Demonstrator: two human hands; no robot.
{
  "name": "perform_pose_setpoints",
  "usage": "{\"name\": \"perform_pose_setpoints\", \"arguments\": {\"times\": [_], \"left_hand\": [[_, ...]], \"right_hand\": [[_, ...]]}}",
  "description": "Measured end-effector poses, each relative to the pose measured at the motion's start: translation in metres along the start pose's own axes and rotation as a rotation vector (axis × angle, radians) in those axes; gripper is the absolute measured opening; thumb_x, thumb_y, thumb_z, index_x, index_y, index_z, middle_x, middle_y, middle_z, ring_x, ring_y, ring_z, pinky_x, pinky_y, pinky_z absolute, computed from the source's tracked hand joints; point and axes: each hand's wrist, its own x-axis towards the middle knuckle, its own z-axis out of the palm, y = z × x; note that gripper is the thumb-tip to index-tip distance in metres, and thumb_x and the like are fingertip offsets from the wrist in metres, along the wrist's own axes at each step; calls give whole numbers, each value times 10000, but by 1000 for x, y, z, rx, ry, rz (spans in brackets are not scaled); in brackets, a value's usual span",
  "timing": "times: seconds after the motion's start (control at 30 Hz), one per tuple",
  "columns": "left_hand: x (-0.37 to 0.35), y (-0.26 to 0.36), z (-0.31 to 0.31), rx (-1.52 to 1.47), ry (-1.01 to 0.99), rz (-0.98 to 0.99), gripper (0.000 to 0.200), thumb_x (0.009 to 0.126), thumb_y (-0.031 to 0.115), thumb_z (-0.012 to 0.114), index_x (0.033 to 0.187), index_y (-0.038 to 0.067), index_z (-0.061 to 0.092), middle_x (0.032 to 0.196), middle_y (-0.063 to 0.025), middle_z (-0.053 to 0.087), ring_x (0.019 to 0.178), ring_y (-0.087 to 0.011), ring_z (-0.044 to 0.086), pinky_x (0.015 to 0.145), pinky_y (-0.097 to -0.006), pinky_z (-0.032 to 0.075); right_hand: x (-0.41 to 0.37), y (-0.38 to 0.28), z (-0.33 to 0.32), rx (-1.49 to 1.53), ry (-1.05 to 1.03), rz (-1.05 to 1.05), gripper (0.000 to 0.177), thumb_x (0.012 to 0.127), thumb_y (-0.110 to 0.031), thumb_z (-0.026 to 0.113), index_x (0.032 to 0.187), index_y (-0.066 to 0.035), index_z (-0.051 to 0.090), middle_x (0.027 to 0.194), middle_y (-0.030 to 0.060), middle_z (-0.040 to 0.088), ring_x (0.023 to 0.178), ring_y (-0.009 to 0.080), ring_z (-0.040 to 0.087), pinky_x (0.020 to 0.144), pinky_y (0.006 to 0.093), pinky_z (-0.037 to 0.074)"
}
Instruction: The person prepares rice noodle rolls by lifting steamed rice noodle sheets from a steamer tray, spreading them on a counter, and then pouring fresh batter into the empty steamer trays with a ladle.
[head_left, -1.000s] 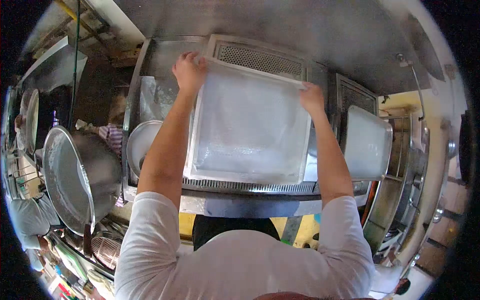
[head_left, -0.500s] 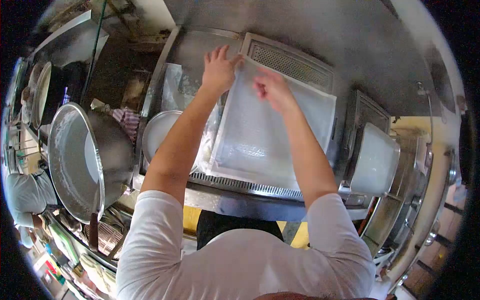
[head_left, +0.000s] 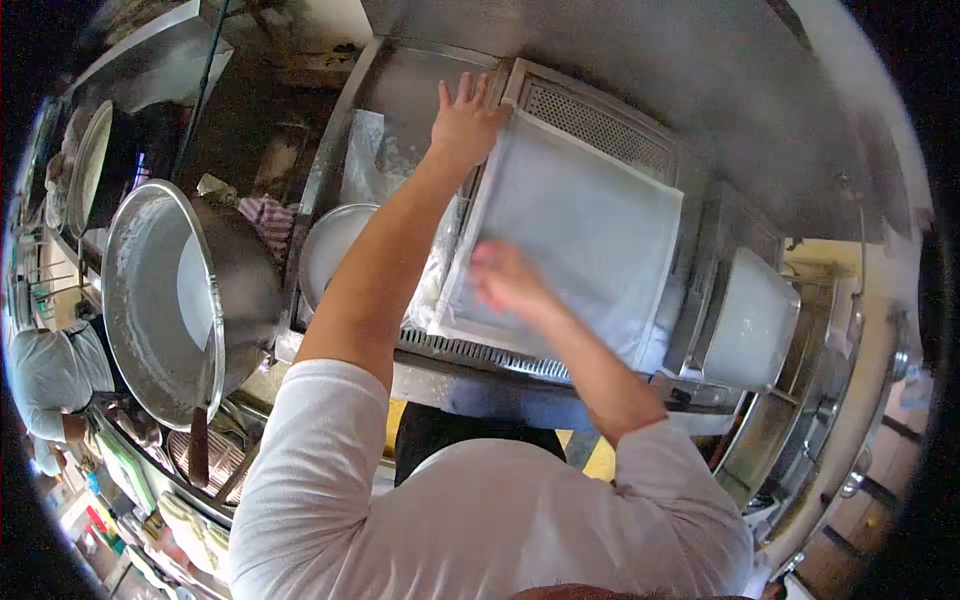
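A white, translucent sheet with a pale border [head_left: 590,215] lies over a perforated metal tray [head_left: 600,125], whose holes show along the far edge. My left hand [head_left: 467,122] rests at the sheet's far left corner, fingers spread and pointing away. Above the sheet's left part is my right hand [head_left: 505,280], blurred by motion; how its fingers are held cannot be made out. Crumpled clear plastic [head_left: 430,285] lies by the sheet's left edge. A slotted metal strip [head_left: 480,352] runs along the near side.
At the left stands a large metal pot [head_left: 240,290] with white contents and a handled tool. Beside it are a round white-filled bowl [head_left: 335,245] and a striped cloth [head_left: 267,222]. A white container [head_left: 750,320] sits at the right. Another person [head_left: 60,370] is at far left.
My right hand has moved from the sheet's far part toward its near left side. The left hand remains at the far left corner. The view has shifted slightly.
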Motion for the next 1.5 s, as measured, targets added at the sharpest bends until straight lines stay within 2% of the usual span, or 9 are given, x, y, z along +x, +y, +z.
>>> {"name": "perform_pose_setpoints", "arguments": {"times": [0.13, 0.17, 0.2, 0.3, 0.53, 0.73, 1.03, 1.13, 1.5], "left_hand": [[-3, 4, -8, -79, -48, -33, 579, 948, 154, 450, 1503, 320, 453, 1660, -137, 195, 1531, -368, 164, 1198, -641, 120], [-12, 6, -4, -104, 19, -41, 615, 916, 110, 477, 1505, 288, 452, 1653, -140, 214, 1522, -373, 184, 1194, -635, 143], [-26, 10, -9, -104, -9, -35, 615, 916, 110, 477, 1505, 288, 452, 1653, -140, 214, 1522, -373, 184, 1194, -635, 143], [-71, 21, -38, -270, 274, 62, 604, 830, 75, 551, 1428, 158, 528, 1488, -203, 467, 1387, -377, 426, 1130, -565, 331], [-234, 90, -78, -400, -369, 295, 351, 724, 117, 694, 1062, 55, 620, 948, -139, 695, 966, -323, 682, 864, -449, 534], [-236, 92, -84, -274, -446, 319, 501, 717, 58, 674, 1198, -3, 547, 988, -148, 693, 1003, -320, 659, 901, -434, 497], [-263, 102, -81, -603, -145, 44, 392, 785, 26, 634, 1175, 34, 594, 856, -185, 692, 861, -378, 668, 772, -483, 533], [-285, 116, -80, -735, -63, -41, 332, 823, 24, 619, 1154, 48, 610, 842, -190, 684, 828, -394, 661, 748, -503, 536], [-348, 165, -86, -834, -21, -284, 269, 850, -1, 642, 1113, 51, 657, 846, -170, 680, 788, -380, 651, 702, -474, 525]], "right_hand": [[-61, 18, 37, -213, -257, 3, 417, 926, -178, 663, 1293, -5, 566, 754, 61, 639, 581, 137, 582, 506, 290, 476], [-53, 55, 43, -329, 53, -531, 403, 942, -175, 650, 1310, -30, 572, 776, 48, 650, 580, 136, 584, 530, 294, 492], [-68, 12, 25, -188, -97, -85, 410, 938, -154, 653, 1321, -34, 570, 783, 46, 652, 638, 145, 610, 570, 310, 510], [-61, 22, -1, -282, 93, -219, 321, 905, -98, 638, 1219, -30, 638, 851, 93, 700, 800, 174, 665, 666, 347, 527], [-95, 43, -19, -1028, 131, -362, 205, 846, -115, 602, 997, -30, 711, 1019, 200, 710, 1009, 351, 679, 912, 460, 521], [-187, 110, -128, -1308, 244, 166, 196, 832, -59, 569, 918, -36, 744, 1001, 187, 730, 1026, 352, 678, 970, 422, 492], [-264, 266, -313, -871, 1121, 63, 344, 866, -179, 570, 1147, -43, 717, 1175, 215, 692, 1085, 389, 665, 937, 472, 528], [-268, 396, -396, -1352, 580, 692, 299, 888, -220, 550, 1038, -47, 742, 1063, 188, 727, 1024, 360, 689, 922, 462, 533], [-73, 90, -358, -604, 1024, -331, 510, 842, -384, 706, 1224, -48, 676, 1218, 218, 675, 1179, 380, 616, 1010, 447, 478]]}}
